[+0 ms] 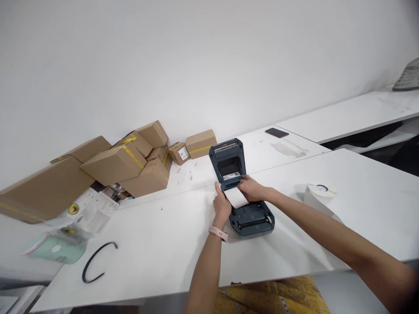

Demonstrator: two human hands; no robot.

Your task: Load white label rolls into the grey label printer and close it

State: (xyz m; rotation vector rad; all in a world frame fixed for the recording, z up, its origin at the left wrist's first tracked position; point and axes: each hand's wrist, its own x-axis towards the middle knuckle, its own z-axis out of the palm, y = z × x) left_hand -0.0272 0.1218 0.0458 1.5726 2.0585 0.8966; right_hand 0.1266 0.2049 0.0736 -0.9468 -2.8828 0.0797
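A dark blue-grey label printer (250,222) stands on the white table with its lid (227,159) raised. A white roll of label paper (236,197) lies in its middle, between my two hands. My left hand (221,204), with a pink wristband (218,233), is closed along the printer's left side, beside the paper. From the right, my right hand (253,189) reaches in near the hinge, its fingers bent at the paper's right edge. The fingertips of both hands are partly hidden inside the printer.
Cardboard boxes (113,163) are heaped at the back left by the wall. A black headband-like hoop (87,264) and a mint-green pouch (62,248) lie front left. Another paper roll (321,190) stands to the right, its strip trailing. A phone (276,132) lies further back.
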